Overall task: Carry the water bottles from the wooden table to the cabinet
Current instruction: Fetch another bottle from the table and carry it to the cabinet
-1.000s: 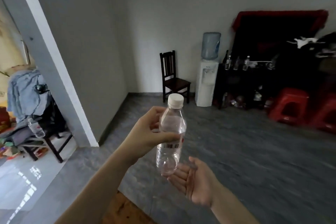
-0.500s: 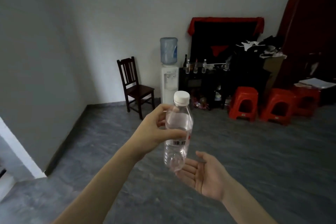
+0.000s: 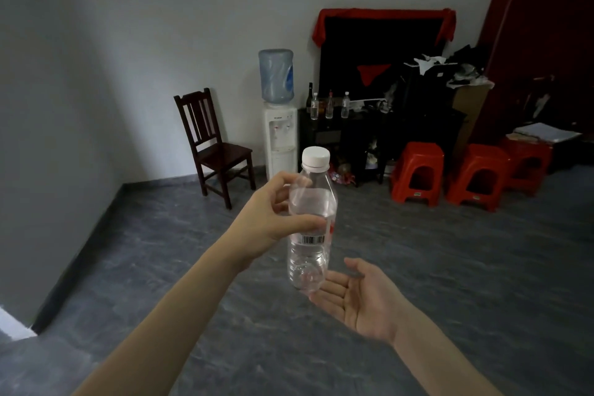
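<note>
We have the clear plastic water bottle with the white screw cap (image 3: 311,222) upright in mid-air before us, out over the grey stone-look floor (image 3: 450,267), carried by no surface. Our left hand (image 3: 273,215) is closed round its upper body, thumb across the front just above the barcode label and fingers wrapped behind the shoulder. Our right hand (image 3: 360,296) is spread open, palm up, just under the bottle's base; its fingertips look to touch the base or lie very near it, and we cannot tell which. It grips nothing.

We judge the bottle light, since it looks at most part filled. The thin wall will likely dent under a hard squeeze, and the smooth plastic may slip in a loose grasp. The labelled waist and the stiffer shoulder seem the best places to hold; the cap should be left alone.

Both forearms reach forward from the lower edge of the view, the left rising from the lower left, the right from the lower right with the wrist turned up.

The dark low cabinet (image 3: 379,135) stands against the far wall, between the white water dispenser with the blue jug (image 3: 279,125) and the red plastic stools (image 3: 418,173). Several small bottles (image 3: 329,104) stand on the left end of its top.
</note>
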A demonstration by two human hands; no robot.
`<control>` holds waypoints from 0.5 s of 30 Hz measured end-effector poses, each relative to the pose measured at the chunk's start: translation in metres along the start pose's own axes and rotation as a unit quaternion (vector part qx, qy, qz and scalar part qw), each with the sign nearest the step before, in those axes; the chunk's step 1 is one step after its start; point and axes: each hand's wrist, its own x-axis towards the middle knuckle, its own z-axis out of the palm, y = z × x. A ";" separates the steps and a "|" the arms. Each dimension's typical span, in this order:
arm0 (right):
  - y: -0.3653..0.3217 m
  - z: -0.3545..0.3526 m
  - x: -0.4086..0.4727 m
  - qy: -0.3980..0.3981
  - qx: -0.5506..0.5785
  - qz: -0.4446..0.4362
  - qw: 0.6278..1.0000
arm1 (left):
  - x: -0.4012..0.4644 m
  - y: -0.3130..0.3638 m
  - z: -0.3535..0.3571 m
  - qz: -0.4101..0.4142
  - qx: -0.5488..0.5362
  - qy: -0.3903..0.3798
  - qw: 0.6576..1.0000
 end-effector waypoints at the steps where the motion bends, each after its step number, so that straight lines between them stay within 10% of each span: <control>1: -0.009 0.002 0.009 -0.001 -0.002 -0.003 1.000 | 0.012 -0.002 -0.004 0.004 -0.001 -0.001 1.000; 15: -0.174 0.063 0.187 -0.008 -0.039 -0.020 0.999 | 0.233 -0.042 -0.099 0.039 -0.012 0.003 0.999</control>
